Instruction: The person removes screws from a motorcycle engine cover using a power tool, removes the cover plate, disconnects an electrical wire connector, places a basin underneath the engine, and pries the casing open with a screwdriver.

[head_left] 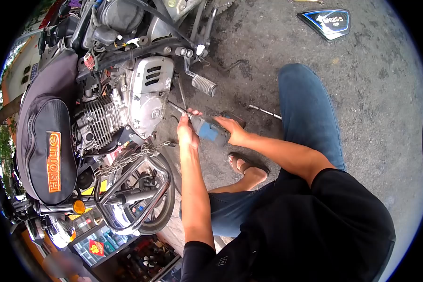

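My right hand (232, 130) is wrapped round the grip of a blue and dark grey cordless power driver (210, 131). My left hand (188, 132) closes round its front end, near the chuck. A long thin metal shaft (177, 107) runs from the driver to the lower edge of the silver engine cover (150, 96) of a motorcycle. Whether the tip sits on a bolt is too small to tell. The finned cylinder (98, 121) lies beside that cover, and a ribbed footpeg (205, 86) sticks out just above the tool.
A metal rod tool (265, 112) lies on the ground by my knee. Farther off is a black side panel (325, 24). A chain (127, 162) hangs on the crash bar (109, 188); a black "Haojue" bag (49, 150) covers the tank. A display case (103, 244) stands beyond.
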Demonstrator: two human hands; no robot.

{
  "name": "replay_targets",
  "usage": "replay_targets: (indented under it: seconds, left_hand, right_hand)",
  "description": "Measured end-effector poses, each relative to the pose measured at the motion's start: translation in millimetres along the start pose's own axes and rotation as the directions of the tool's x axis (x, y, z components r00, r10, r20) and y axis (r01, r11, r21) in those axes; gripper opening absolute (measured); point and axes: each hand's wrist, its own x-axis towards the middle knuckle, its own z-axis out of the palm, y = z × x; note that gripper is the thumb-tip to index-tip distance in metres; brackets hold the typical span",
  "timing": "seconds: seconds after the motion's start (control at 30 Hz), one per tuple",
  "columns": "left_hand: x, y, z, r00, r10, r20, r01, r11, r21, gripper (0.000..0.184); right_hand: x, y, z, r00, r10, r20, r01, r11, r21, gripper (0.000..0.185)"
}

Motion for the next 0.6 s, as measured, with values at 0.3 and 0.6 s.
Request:
replay_targets:
  seconds: [0.3, 0.6]
  left_hand:
    - [1.6, -1.4, -7.9, 0.993, 0.044, 0.114, -0.033, 0.995, -0.093, 0.026]
    - [10.6, -0.7, 15.6, 1.0, 0.017, 0.009, -0.016, 0.998, -0.067, 0.03]
  right_hand:
    - [12.9, 0.9, -14.2, 0.991, -0.055, 0.123, 0.093, 0.942, -0.322, 0.056]
    - [2.3, 26.2, 9.6, 0.936, 0.3, 0.183, -0.35, 0.855, 0.384, 0.034]
